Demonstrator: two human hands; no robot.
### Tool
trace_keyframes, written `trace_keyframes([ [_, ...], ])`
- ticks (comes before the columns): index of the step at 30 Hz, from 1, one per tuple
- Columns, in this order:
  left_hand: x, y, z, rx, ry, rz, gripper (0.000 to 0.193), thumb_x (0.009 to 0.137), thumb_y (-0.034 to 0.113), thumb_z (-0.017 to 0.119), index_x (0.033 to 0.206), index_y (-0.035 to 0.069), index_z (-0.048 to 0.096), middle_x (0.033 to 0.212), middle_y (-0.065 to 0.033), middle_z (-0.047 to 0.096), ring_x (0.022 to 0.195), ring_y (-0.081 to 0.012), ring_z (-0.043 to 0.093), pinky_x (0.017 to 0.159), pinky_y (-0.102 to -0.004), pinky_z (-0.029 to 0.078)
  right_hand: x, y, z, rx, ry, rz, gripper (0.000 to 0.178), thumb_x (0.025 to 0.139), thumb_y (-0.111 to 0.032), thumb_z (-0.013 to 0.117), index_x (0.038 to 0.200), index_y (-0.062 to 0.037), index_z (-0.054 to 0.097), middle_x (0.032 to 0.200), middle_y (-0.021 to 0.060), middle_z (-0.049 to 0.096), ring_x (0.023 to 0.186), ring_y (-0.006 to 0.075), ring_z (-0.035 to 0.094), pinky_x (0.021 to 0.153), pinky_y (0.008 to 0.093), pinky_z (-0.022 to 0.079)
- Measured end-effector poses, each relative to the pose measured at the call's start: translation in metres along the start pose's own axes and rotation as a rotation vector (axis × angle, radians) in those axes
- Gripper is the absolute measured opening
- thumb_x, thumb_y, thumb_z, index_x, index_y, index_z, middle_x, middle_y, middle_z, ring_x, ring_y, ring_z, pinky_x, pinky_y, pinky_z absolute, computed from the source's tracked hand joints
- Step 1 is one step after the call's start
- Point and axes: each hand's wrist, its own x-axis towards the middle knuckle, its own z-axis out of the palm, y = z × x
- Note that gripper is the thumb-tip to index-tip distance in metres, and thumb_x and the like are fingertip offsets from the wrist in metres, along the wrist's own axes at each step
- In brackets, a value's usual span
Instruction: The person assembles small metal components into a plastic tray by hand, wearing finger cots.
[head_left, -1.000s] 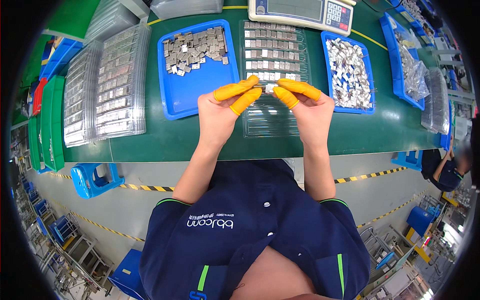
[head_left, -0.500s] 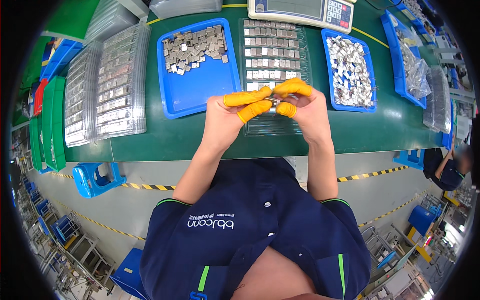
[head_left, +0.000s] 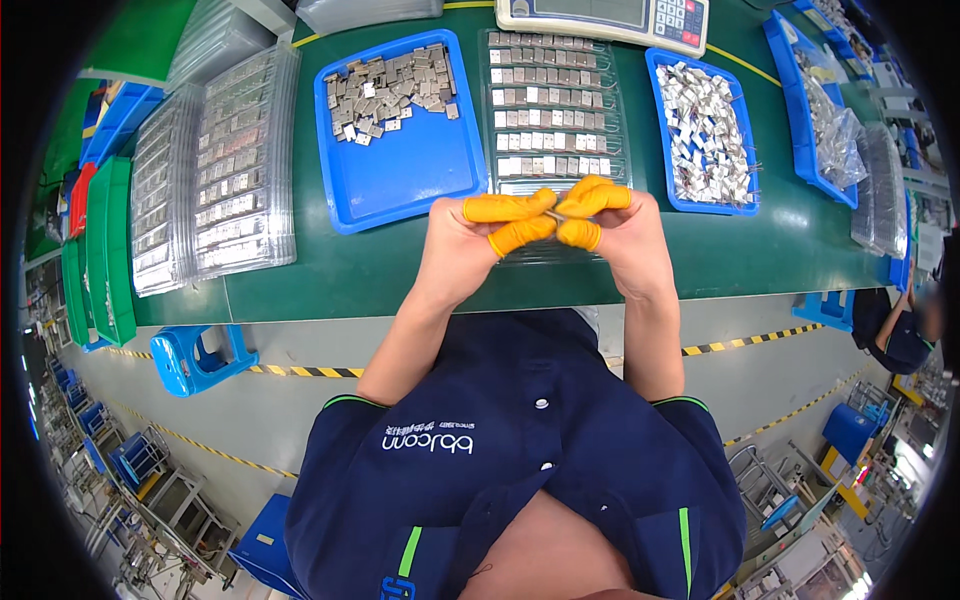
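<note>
Yellow finger cots cover the thumb and fingertips of my left hand (head_left: 462, 240) and my right hand (head_left: 632, 240). Both hands pinch one small metal connector piece (head_left: 555, 214) between their fingertips, which hide most of it. They are over the near end of a clear plastic tray (head_left: 486, 120), where metal connector shells (head_left: 543, 97) lie in several rows with thin wires at the right side. To the left, a blue tray (head_left: 400, 190) has loose metal shells (head_left: 395, 85) heaped at its far end. White connector pieces with wires (head_left: 703, 130) fill a smaller blue tray (head_left: 652, 100) to the right.
A weighing scale (head_left: 590, 14) stands behind the clear tray. Stacked clear trays of connectors (head_left: 240, 170) and green bins (head_left: 108, 250) occupy the left side. At the far right is another blue tray (head_left: 800, 120) with plastic bags. A blue stool (head_left: 185, 360) stands below the table edge.
Both hands have shifted slightly nearer and to the right, still pinching the piece. It appears turned, and less of it shows between the fingertips. The whole view has shifted a little.
</note>
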Motion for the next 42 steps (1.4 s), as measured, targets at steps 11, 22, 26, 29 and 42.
trace_keyframes([
  [11,0.006,0.009,-0.068,0.402,0.478,0.241,0.022,0.086,0.007,0.058,0.105,-0.005,0.061,0.102,-0.0123,0.064,0.095,-0.0162,0.060,0.086,-0.0265,0.045,0.017,0.037,0.012,-1.316,0.185,-0.653,0.009,0.064,-0.010,0.072,0.072,-0.0083,0.069,0.074,0.0022,0.060,0.072,0.0164,0.057,0.091,0.0389,0.038],
  [22,0.039,0.008,-0.077,1.336,0.426,0.321,0.024,0.071,0.016,0.072,0.093,0.007,0.068,0.092,-0.0126,0.063,0.096,-0.0283,0.051,0.086,-0.0355,0.042,0.007,0.018,-0.039,-1.281,0.501,-0.590,0.019,0.075,-0.009,0.066,0.094,-0.0074,0.066,0.095,0.0092,0.060,0.093,0.0279,0.054,0.090,0.0417,0.037],
  [26,0.064,0.010,-0.073,1.441,0.413,0.299,0.025,0.070,0.024,0.073,0.088,0.007,0.069,0.088,-0.0122,0.063,0.088,-0.0286,0.053,0.081,-0.0370,0.042,0.003,0.013,-0.110,-1.467,0.767,-0.295,0.026,0.078,-0.004,0.060,0.103,0.0029,0.061,0.104,0.0169,0.058,0.094,0.0317,0.053,0.082,0.0389,0.043],
  [29,0.073,0.006,-0.068,1.490,0.417,0.314,0.025,0.069,0.026,0.073,0.085,0.007,0.069,0.086,-0.0125,0.062,0.087,-0.0284,0.053,0.080,-0.0375,0.041,-0.001,0.014,-0.131,-1.558,0.697,-0.218,0.028,0.076,-0.003,0.062,0.104,0.0035,0.061,0.101,0.0182,0.059,0.093,0.0313,0.054,0.082,0.0383,0.043],
  [42,0.082,0.008,-0.066,1.491,0.296,0.381,0.020,0.069,0.017,0.072,0.085,0.005,0.068,0.087,-0.0121,0.062,0.087,-0.0285,0.053,0.081,-0.0365,0.042,0.016,-0.002,-0.126,-1.316,0.770,-0.078,0.016,0.072,-0.011,0.068,0.083,0.0008,0.067,0.085,0.0163,0.063,0.077,0.0308,0.060,0.068,0.0374,0.047],
])
